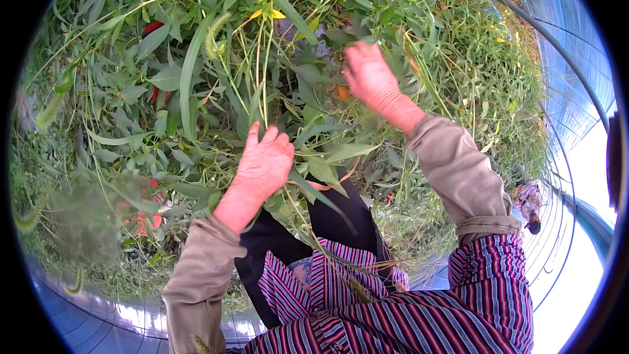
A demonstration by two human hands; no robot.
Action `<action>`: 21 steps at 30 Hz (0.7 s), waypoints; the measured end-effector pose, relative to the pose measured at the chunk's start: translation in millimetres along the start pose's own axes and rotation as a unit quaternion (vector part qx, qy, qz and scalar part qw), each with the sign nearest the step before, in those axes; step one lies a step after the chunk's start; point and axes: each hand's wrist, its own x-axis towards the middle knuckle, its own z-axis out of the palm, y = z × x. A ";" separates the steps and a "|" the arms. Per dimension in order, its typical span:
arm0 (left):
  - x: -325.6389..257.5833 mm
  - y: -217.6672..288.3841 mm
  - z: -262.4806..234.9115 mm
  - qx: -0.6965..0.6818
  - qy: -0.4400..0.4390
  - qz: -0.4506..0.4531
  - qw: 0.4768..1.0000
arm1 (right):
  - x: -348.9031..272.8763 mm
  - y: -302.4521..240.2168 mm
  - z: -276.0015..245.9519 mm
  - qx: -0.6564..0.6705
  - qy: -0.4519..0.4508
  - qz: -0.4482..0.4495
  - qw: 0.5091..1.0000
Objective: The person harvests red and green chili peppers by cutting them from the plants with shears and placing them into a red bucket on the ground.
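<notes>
My left hand (263,162) is low among the plants, its fingers bent around thin green grass stems (264,82). Those stems run up to a fuzzy seed head (215,36) and narrow yellow leaves (267,10). Long green leaves (341,152) stick out beside that hand toward the right. Farther forward, my right hand (370,75) reaches into the foliage with its fingertips blurred; whether it grips anything does not show. Nearest to it are leafy stems and a small orange leaf (341,92).
Dense leafy plants (124,92) spread all around, with red pods (153,27) partly hidden on the left. A blurred seed head (46,113) hangs at the left edge. On the right, a curved dark pole (557,42) stands before blue sheeting (576,19). Dark trouser legs (344,210) and striped cloth (386,321) are below.
</notes>
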 end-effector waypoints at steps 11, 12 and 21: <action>-20.1 -4.6 1.6 -0.027 0.050 -0.010 0.998 | 2.9 -37.0 30.5 0.017 -0.399 0.211 0.892; -20.4 -5.4 3.7 -0.033 0.052 -0.012 0.998 | -0.6 -30.9 31.2 0.017 -0.390 0.222 0.893; -25.6 8.4 17.0 -0.048 0.111 -0.033 0.992 | -26.9 -48.8 22.7 0.533 -0.047 0.439 0.722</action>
